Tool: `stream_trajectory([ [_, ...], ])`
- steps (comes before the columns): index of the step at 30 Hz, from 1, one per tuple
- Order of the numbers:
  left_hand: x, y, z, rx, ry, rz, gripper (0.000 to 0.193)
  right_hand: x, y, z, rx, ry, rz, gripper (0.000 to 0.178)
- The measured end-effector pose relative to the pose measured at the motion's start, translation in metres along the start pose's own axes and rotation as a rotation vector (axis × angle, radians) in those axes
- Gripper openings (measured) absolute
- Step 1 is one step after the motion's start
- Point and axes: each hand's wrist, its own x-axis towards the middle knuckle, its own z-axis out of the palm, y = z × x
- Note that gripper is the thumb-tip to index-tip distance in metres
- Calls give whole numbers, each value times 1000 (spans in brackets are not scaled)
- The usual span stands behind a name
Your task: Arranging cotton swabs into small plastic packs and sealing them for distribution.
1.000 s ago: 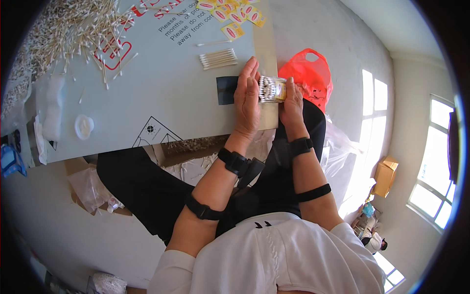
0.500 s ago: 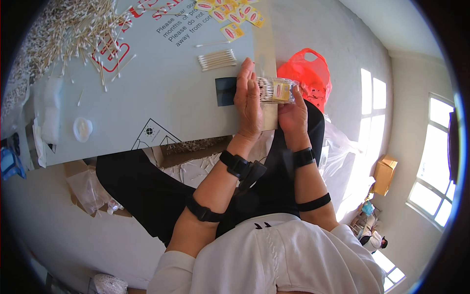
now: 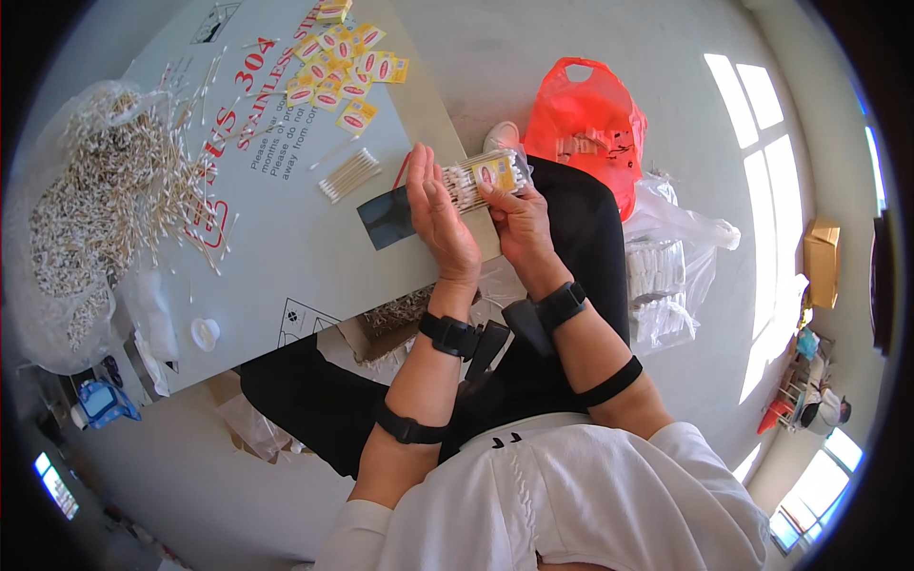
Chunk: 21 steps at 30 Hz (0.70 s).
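Observation:
A clear pack of cotton swabs (image 3: 497,172) with a yellow label is held over the table's right edge. My right hand (image 3: 524,228) grips it from below, the thumb lying against its front. Beside the pack's left end stands my left hand (image 3: 444,228), palm turned toward it, fingers straight and stretched upward; it may be touching the swab tips. Left of that hand, a dark flat square (image 3: 384,217) lies on the table (image 3: 276,252). A neat row of cotton swabs (image 3: 350,175) is just beyond, with several yellow label cards (image 3: 357,116) farther off.
A big heap of loose swabs (image 3: 95,200) in clear plastic covers the table's left side. Near it are a small white round dish (image 3: 204,333) and a blue packet (image 3: 107,404). A red bag (image 3: 571,105) and a clear bag of white packs (image 3: 657,276) lie at right.
The view has turned, so the table appears shifted left and downward. The pack now tilts upward to the right, and my right thumb has come onto its front.

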Motion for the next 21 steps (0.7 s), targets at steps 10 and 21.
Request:
stream_trajectory([
  [10, 5, -4, 6, -31, -74, -61, 65, -2, -3, 7, -30, -50, -7, 29],
  [21, -19, 18, -16, 124, -23, -67, 50, 31, -29, 0, -218, 239, -340, 40],
])
